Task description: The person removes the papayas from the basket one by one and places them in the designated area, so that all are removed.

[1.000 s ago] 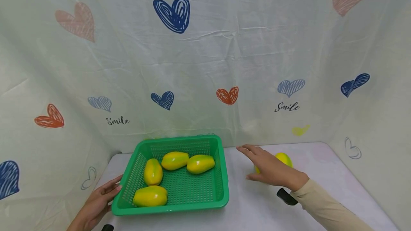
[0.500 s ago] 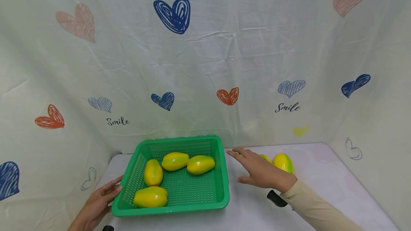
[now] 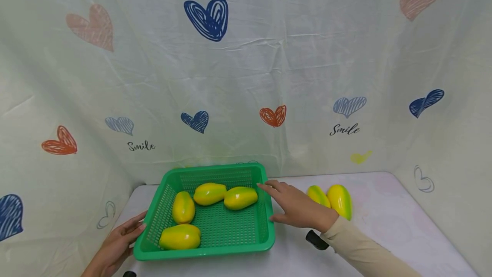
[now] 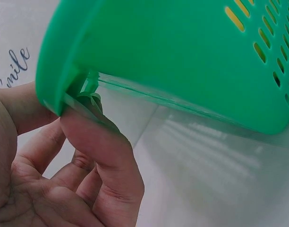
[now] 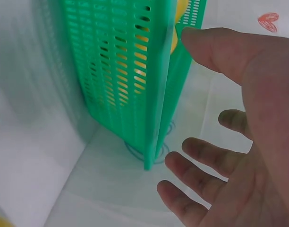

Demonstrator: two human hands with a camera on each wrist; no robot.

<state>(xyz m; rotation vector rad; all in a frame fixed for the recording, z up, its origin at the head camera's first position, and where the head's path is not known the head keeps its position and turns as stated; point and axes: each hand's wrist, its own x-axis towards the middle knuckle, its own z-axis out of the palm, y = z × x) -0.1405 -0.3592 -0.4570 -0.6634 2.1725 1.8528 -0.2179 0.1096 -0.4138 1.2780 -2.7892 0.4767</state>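
A green plastic basket (image 3: 230, 250) with slotted walls stands on the table. Inside lie several glossy yellow, green-streaked fruits (image 3: 180, 237), shaped like papayas. At the basket's left side my left hand (image 3: 115, 245) grips the rim; the left wrist view shows a bent finger (image 4: 99, 137) under the rim's edge. My right hand (image 3: 297, 206) is at the right rim with its fingers spread and holds nothing. In the right wrist view its thumb (image 5: 210, 47) is close to the rim, the other fingers apart from it.
Two more yellow-green fruits, one (image 3: 318, 195) partly behind the right hand and one (image 3: 340, 200) beside it, lie on the pale tabletop (image 3: 384, 221). A white curtain (image 3: 246, 72) printed with hearts surrounds the table at the back and sides.
My right hand has moved left from above the loose fruits to the basket's right rim, which leaves both fruits in sight. The left hand and basket have stayed in place.
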